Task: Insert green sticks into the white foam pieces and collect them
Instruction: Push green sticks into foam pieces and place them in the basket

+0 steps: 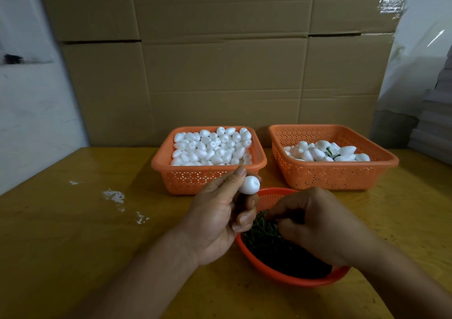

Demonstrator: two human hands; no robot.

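Left hand is raised over the table, pinching one white foam piece between thumb tip and fingers; the piece sits at the top of the grip, just in front of the near wall of the left basket. No stick visible in that piece. Right hand is down in the round red basket, fingers curled with the tips in the pile of green sticks; looks like a pinch on the sticks, but the fingertips are shadowed so I can't tell whether it actually holds one. Round red basket sits nearest the person, right of centre, touching or nearly touching the left basket's near side. Left basket is orange, square, perforated, filled almost to the rim with loose foam pieces. Right basket, same type, stands just beside it, a small gap between them; it holds a smaller heap of foam pieces with sticks, a bit of green showing among them. White crumbs are scattered on the table left of the baskets. Cardboard boxes are stacked behind the table.
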